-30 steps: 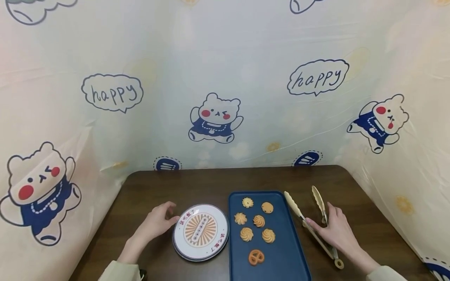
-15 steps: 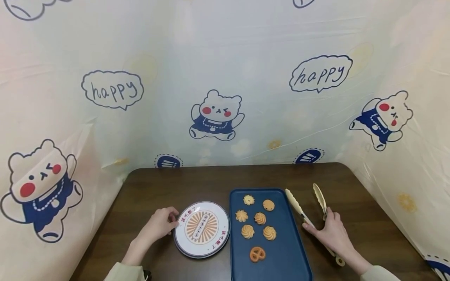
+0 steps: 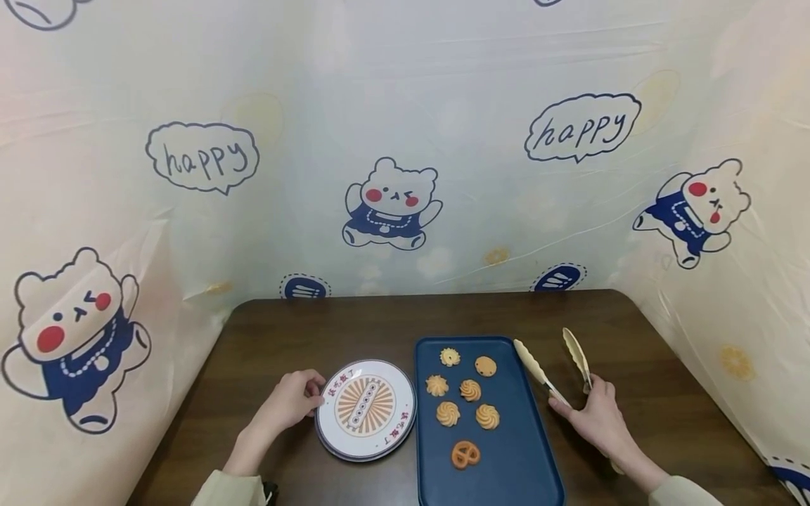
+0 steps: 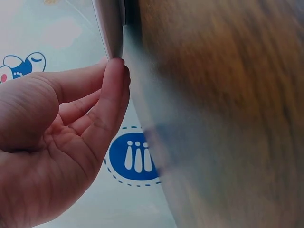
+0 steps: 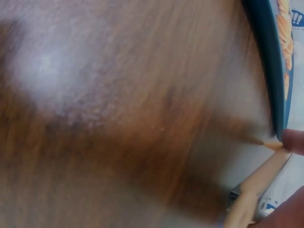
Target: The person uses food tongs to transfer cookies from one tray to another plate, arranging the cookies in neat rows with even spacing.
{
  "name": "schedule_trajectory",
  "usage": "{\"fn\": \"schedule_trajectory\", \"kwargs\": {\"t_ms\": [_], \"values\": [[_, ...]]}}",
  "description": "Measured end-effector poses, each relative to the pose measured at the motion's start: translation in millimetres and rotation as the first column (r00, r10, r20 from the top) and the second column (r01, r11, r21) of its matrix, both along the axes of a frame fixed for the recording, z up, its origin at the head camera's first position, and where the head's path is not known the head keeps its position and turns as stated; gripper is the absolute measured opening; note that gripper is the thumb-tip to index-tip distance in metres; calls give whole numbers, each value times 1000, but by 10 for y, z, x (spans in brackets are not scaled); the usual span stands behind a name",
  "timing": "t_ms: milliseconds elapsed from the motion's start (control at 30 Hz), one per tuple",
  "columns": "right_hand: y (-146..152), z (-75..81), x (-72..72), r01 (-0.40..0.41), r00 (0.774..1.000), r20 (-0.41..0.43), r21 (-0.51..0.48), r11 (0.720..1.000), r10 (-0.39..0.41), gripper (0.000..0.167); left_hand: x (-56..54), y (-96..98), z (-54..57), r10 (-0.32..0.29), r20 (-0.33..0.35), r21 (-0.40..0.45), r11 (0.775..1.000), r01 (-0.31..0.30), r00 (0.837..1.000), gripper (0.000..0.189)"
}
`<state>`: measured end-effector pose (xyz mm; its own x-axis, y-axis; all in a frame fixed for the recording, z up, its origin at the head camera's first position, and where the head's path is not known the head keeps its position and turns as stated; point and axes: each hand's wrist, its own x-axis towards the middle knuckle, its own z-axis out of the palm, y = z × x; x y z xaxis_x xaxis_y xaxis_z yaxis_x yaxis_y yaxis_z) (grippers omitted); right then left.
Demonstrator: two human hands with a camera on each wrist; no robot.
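Note:
In the head view my left hand (image 3: 290, 400) pinches the left rim of a round white plate (image 3: 395, 422) with an orange sunburst and red lettering. Another rim shows beneath it, so plates are stacked. The left wrist view has the plate's edge (image 4: 110, 33) between thumb and fingertips of the left hand (image 4: 71, 123). My right hand (image 3: 600, 420) grips a pair of tongs (image 3: 538, 367), thumb on one arm and fingers on the other. Their cream tips are spread apart and point away from me; the rear end is mostly covered by the hand.
A blue tray (image 3: 519, 457) lies between plates and tongs, bearing several cookies (image 3: 487, 417) and a pretzel (image 3: 465, 455). The left tong tip is close to the tray's right rim. A dark wooden table (image 3: 354, 323) meets a printed curtain (image 3: 455, 140) behind.
My left hand has moved a little right, from beside the plate to pinching its rim. The right hand has settled around the tongs. The head view has shifted slightly.

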<state>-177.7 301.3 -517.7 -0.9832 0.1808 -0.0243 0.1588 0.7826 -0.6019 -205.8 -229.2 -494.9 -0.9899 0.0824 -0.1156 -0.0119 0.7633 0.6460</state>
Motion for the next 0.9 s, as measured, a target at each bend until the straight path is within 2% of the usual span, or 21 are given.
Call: {"fn": "schedule_trajectory", "kwargs": {"t_ms": [167, 267, 500, 667, 900], "values": [[20, -20, 3, 9, 999, -41, 38, 999, -7, 104, -15, 10, -4, -6, 1, 17, 1000, 6, 1000, 24], [42, -30, -1, -2, 996, -92, 73, 997, 9, 102, -11, 12, -4, -1, 10, 10, 1000, 0, 1000, 25], [69, 11, -30, -24, 969, -241, 150, 988, 60, 93, 1, 17, 2, -1, 8, -11, 1000, 1, 1000, 25], [78, 103, -66, -65, 960, -256, 193, 979, 114, 93, 6, 13, -5, 0, 18, -14, 1000, 0, 1000, 24], [28, 282, -121, -161, 949, -231, 229, 960, 214, 94, -8, 14, 0, -2, 11, -16, 1000, 2, 1000, 25]]}}
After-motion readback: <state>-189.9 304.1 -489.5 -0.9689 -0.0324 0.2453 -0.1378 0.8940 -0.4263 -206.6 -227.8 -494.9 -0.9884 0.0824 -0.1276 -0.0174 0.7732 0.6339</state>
